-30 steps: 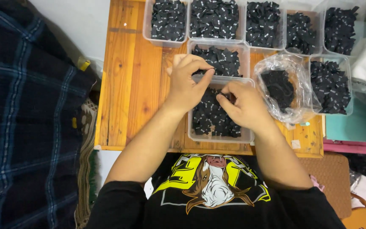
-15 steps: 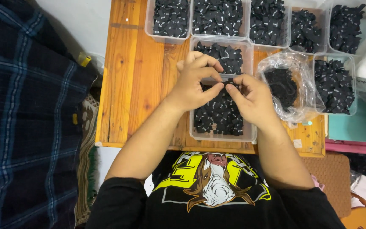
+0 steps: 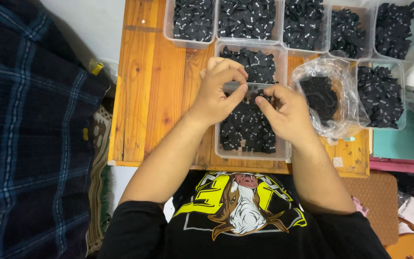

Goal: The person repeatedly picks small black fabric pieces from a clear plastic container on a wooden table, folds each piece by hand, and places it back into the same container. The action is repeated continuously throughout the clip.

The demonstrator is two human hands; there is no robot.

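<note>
Both hands (image 3: 252,98) hover over small black labels (image 3: 247,127) filling a clear tub (image 3: 252,154).

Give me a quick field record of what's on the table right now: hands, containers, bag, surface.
left hand: over the nearest clear tub, fingertips pinched together; any held piece too small to tell
right hand: over the same tub, fingers curled toward the left hand
nearest tub contents: small black pieces
other tubs: clear, same black pieces
plastic bag: clear, open, black pieces inside
surface: wooden table
</note>
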